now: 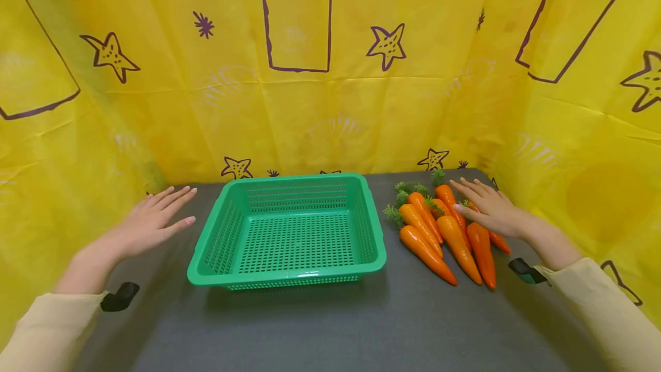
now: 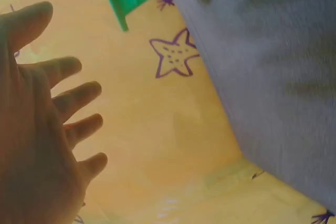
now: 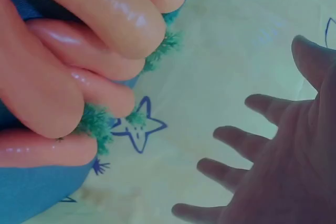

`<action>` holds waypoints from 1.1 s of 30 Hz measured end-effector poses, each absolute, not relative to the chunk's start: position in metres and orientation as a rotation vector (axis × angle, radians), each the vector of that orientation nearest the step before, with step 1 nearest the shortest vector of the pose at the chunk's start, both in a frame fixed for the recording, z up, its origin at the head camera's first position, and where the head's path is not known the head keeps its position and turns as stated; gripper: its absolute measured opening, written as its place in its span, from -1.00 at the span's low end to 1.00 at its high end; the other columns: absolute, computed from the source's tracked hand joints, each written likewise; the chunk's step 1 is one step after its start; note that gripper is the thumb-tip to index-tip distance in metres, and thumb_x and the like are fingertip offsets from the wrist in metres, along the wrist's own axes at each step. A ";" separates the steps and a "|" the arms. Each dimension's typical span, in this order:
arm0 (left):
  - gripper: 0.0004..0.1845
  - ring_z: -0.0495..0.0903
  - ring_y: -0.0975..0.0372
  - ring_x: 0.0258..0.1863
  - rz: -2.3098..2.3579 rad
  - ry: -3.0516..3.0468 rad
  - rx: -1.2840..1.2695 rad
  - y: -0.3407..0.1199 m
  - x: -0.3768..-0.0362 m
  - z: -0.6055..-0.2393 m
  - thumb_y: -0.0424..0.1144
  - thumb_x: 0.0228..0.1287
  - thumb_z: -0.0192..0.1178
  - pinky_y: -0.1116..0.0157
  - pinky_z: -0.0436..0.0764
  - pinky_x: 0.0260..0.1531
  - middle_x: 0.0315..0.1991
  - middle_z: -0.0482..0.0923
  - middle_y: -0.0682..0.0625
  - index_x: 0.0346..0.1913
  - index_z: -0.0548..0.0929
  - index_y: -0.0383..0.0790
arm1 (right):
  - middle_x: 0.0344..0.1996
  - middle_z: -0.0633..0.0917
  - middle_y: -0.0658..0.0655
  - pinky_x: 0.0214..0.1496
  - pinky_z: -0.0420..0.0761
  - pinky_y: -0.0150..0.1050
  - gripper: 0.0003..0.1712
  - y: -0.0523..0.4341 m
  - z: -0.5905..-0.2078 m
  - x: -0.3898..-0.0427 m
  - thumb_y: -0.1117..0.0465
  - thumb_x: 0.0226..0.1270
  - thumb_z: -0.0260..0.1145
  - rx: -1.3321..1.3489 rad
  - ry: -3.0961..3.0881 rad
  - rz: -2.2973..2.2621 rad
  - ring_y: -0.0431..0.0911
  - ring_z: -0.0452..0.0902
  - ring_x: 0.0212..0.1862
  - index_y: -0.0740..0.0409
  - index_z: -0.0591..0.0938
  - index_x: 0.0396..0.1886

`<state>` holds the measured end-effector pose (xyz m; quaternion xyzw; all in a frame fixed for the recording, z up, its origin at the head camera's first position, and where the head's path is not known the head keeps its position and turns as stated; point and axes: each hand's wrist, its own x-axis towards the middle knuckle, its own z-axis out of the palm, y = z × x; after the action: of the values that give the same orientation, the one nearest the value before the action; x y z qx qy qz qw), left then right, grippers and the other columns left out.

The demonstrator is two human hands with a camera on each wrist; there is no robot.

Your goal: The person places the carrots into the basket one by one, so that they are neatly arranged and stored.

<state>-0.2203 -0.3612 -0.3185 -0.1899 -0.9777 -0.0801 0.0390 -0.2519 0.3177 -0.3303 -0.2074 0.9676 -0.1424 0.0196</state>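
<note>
A green plastic basket [image 1: 296, 273] with perforated walls stands on the dark table, with nothing inside it. To its right lies a pile of several orange carrots [image 1: 420, 251] with short green tops, their tips toward the near side. My left hand [image 1: 147, 225] hovers left of the basket, fingers straight and holding nothing; the left wrist view shows the same hand [image 2: 44, 108] with fingers spread. Over the right part of the pile is my right hand [image 1: 490, 208], fingers extended. In the right wrist view that hand [image 3: 278, 150] is apart from the carrots [image 3: 42, 77].
A yellow curtain [image 1: 227, 125] printed with stars and frames encloses the back and both sides of the grey table [image 1: 289, 332]. Black straps [image 1: 120, 296] sit at both wrists, by the light sleeves.
</note>
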 end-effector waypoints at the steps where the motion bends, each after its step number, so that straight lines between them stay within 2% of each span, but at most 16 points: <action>1: -0.26 -0.07 -0.24 0.43 -0.261 -2.993 -0.577 -0.360 -0.221 -0.318 0.12 0.40 -0.02 -0.24 -0.21 0.35 0.47 0.02 -0.25 0.51 0.02 -0.07 | 0.46 0.01 0.40 0.22 -0.14 0.52 -0.25 0.319 -0.331 -0.253 -0.14 0.48 -0.03 -0.653 3.007 -0.458 0.45 -0.20 0.42 -0.02 -0.01 0.53; 5: -0.25 0.10 -0.27 0.35 -0.369 -2.979 -0.537 -0.353 -0.222 -0.318 0.12 0.39 0.01 -0.26 0.08 0.25 0.39 0.15 -0.36 0.47 0.12 -0.22 | 0.42 0.08 0.47 0.23 0.00 0.46 -0.25 0.324 -0.334 -0.257 -0.08 0.49 0.00 -0.668 3.017 -0.548 0.48 -0.08 0.37 0.18 0.06 0.50; 9: -0.26 0.28 -0.25 0.27 -0.511 -2.941 -0.465 -0.345 -0.220 -0.321 0.12 0.36 0.06 -0.23 0.28 0.13 0.33 0.28 -0.34 0.41 0.23 -0.31 | 0.36 0.17 0.51 0.23 0.12 0.40 -0.28 0.332 -0.340 -0.261 -0.02 0.50 0.01 -0.677 3.050 -0.634 0.45 0.05 0.33 0.33 0.12 0.45; 15: -0.26 0.53 -0.17 0.09 -0.714 -2.910 -0.371 -0.337 -0.218 -0.333 0.15 0.28 0.14 -0.14 0.51 -0.01 0.25 0.43 -0.28 0.34 0.36 -0.30 | 0.30 0.24 0.54 0.20 0.16 0.39 -0.32 0.346 -0.352 -0.264 0.02 0.51 0.01 -0.627 3.083 -0.691 0.46 0.11 0.29 0.39 0.18 0.41; 27: -0.29 0.66 -0.01 -0.08 -0.840 -2.904 -0.346 -0.332 -0.223 -0.351 0.16 0.21 0.21 0.05 0.63 -0.17 0.01 0.64 -0.20 0.29 0.45 -0.24 | 0.28 0.29 0.53 0.08 0.36 0.35 -0.34 0.373 -0.375 -0.271 0.06 0.49 0.04 -0.513 3.075 -0.837 0.44 0.30 0.19 0.40 0.20 0.39; 33: -0.28 0.65 0.01 -0.06 -0.884 -2.904 -0.338 -0.333 -0.226 -0.358 0.18 0.19 0.22 0.13 0.64 -0.18 0.06 0.61 -0.19 0.29 0.45 -0.21 | 0.28 0.28 0.56 0.06 0.39 0.34 -0.32 0.383 -0.384 -0.276 0.05 0.50 0.03 -0.462 3.051 -0.865 0.45 0.30 0.19 0.43 0.18 0.40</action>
<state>-0.2258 -0.3328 -0.3580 -0.1104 -0.9499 -0.2892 0.0434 -0.2756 0.3834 -0.3844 -0.1441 0.9515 -0.2698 -0.0316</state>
